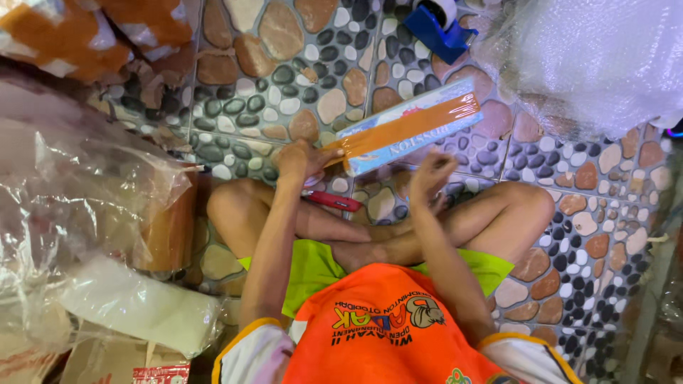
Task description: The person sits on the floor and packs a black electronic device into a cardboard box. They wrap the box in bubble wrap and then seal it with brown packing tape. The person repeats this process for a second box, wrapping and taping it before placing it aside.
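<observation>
I sit cross-legged on a pebble-patterned tile floor. A long flat box, light blue with an orange band, hangs tilted above the floor in front of my knees. My left hand grips its near-left end, where brown packing tape stretches over it. My right hand is under the box's lower edge, fingers curled, touching or just off it. A red-handled tool, perhaps a cutter, lies on my leg below the left hand.
A blue tape dispenser sits on the floor at the top. Bubble wrap fills the top right. Clear plastic bags, a brown tape roll and cardboard boxes crowd the left. Orange-and-white packages lie top left.
</observation>
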